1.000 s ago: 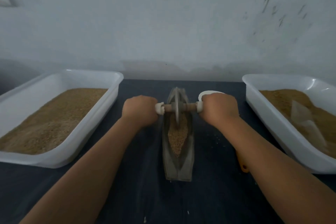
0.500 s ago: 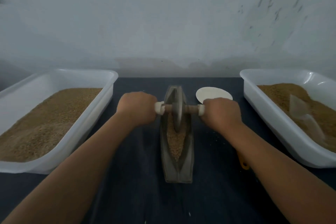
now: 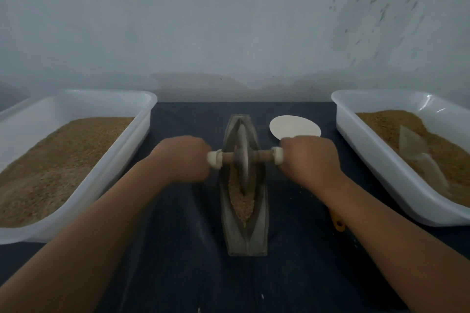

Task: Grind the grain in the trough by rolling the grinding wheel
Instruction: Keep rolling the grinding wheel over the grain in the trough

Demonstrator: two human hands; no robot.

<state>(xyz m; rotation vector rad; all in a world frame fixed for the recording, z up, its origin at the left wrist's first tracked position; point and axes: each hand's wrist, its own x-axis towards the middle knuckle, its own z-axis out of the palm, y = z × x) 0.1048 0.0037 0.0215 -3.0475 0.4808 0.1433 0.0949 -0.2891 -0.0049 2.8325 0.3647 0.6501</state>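
Swallowed inside left grip point(image 3: 181, 159) and right grip point(image 3: 309, 160): outer ends of the axle point(image 3: 263, 156) (fingertips likewise). Just beyond the right grip, partly covered: a white disc point(image 3: 295, 127). Behind it, under the forearm point(image 3: 376, 223): an orange object point(image 3: 338, 225), mostly hidden. Outward of the grips: left tray point(image 3: 122, 160), right tray point(image 3: 381, 160), clipped by the edges.

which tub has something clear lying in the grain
The right tub: a clear plastic piece lies in it. The left tub holds only grain.

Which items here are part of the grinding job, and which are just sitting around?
In use: grinding wheel, trough, grain, left hand, right hand, both gripping the axle.
Idle: left tub, right tub, scoop, white disc, orange item.
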